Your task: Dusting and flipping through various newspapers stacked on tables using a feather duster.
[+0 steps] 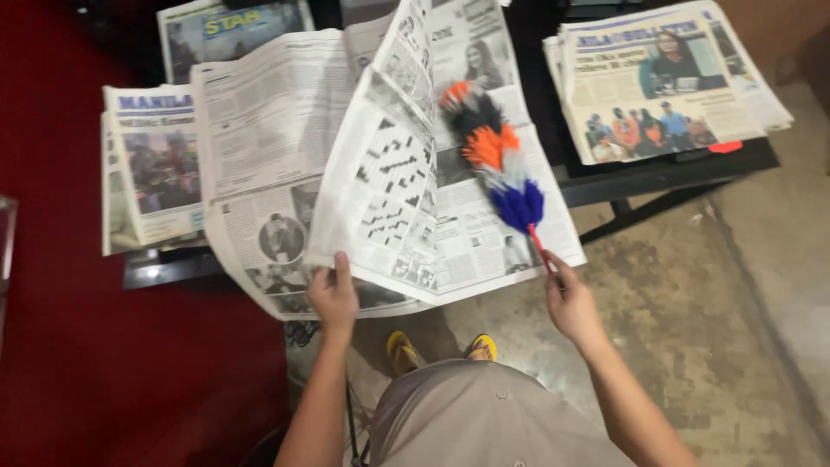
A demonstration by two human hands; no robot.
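Left hand (333,297): pinches the lower edge of a lifted page of the open newspaper (380,173), thumb on top.
Right hand (571,303): closed around the red handle of the feather duster (494,160).
Open newspaper: spread across the dark table (657,173), one page raised.
Folded newspaper stack (661,78): on the table's right end.
Feather duster: orange, black, white and blue plumes lying on the right-hand page.

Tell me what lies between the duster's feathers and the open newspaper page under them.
Nothing visible does. The feather duster, held by its red handle in the right hand, lies straight against the open newspaper. The left hand grips a lifted page to the side, clear of the feathers.
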